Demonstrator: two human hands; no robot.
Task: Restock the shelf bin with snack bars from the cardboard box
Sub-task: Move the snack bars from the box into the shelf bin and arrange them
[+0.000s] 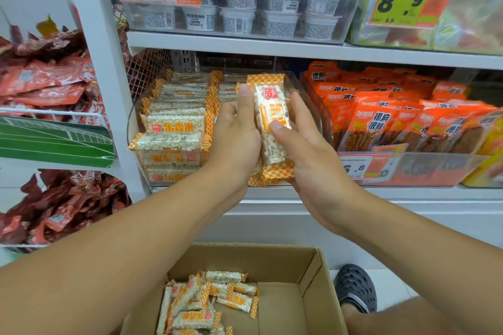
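Both hands, left hand (pixel 236 128) and right hand (pixel 302 141), clasp a stack of snack bars (pixel 272 122) over the right side of the clear shelf bin (pixel 325 117). Its left side is already stacked. Many bars remain in the cardboard box (pixel 310 277) below, so restocking looks partway done.

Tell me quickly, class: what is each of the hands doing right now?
Left hand: holds the stack of snack bars, thumb curled over its top.
Right hand: holds the same stack from the other side, thumb pressed on the front wrapper.
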